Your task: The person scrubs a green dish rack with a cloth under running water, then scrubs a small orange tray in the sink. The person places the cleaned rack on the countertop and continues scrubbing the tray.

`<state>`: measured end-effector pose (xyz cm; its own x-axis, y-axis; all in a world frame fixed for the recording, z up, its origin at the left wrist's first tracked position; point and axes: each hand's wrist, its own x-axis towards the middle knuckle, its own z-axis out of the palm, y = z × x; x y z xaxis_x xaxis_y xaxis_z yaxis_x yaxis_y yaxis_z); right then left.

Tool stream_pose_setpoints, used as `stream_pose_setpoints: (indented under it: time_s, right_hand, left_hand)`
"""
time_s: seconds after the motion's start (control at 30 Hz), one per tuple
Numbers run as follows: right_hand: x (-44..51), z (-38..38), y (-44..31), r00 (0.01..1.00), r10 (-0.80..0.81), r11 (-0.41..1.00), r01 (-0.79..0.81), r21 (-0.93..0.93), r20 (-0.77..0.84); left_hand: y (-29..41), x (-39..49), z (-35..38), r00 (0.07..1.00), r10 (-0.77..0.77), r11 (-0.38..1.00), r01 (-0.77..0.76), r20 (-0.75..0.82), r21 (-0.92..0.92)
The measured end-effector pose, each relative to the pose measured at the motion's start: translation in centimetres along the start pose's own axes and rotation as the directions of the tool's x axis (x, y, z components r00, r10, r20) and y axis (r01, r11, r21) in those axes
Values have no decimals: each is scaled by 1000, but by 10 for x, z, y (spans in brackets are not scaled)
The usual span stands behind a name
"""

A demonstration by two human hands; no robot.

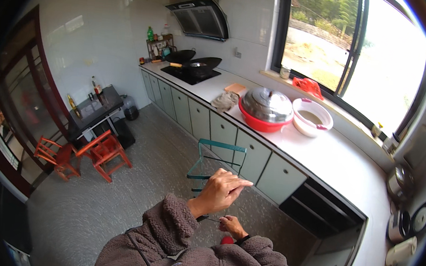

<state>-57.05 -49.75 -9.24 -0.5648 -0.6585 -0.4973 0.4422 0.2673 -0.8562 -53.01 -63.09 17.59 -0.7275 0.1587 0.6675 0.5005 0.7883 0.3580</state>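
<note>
My left hand (219,192) is raised in front of my chest, its back towards the camera. Its fingers are bent, one tip points right, and the palm side is hidden. Lower and closer to my body, my right hand (232,226) pinches what looks like a thin dark cord (212,219) that runs towards my left wrist. Both arms wear the sleeves of a brown fleece jacket (172,223). Beyond my left hand, a teal metal frame (222,145) stands on the floor, partly covered by the hand. A red thing (227,240) shows below my right hand.
A white counter (340,158) bears a red basin (264,125) with a metal lid (267,104), a white basin (305,129), a cloth (225,101) and two woks on a cooktop (191,77). Red wooden chairs (106,152) stand by a black table (96,110) at left.
</note>
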Motion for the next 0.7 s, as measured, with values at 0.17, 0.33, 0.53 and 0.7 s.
stream_pose_setpoints:
  time_s: [0.17,0.33,0.53,0.7]
  right_hand:
    - [101,16,-65,984,-21,990,46,-135,179]
    - [203,37,-102,980,-43,983,76,-166,194]
    - [323,72,-151,973,-67,960,123,-251,219]
    - [417,102,-214,987,-44,969,80,-235,157]
  left_hand:
    - [-86,37,-26,992,-92,988,102,-85,118]
    - [-172,41,-59,970,-164,947,206,-180,247]
    - [-291,55,-93,956,-177,922,245,-234,301]
    - [-395,80,-122,968,-141,956,187,-206,224]
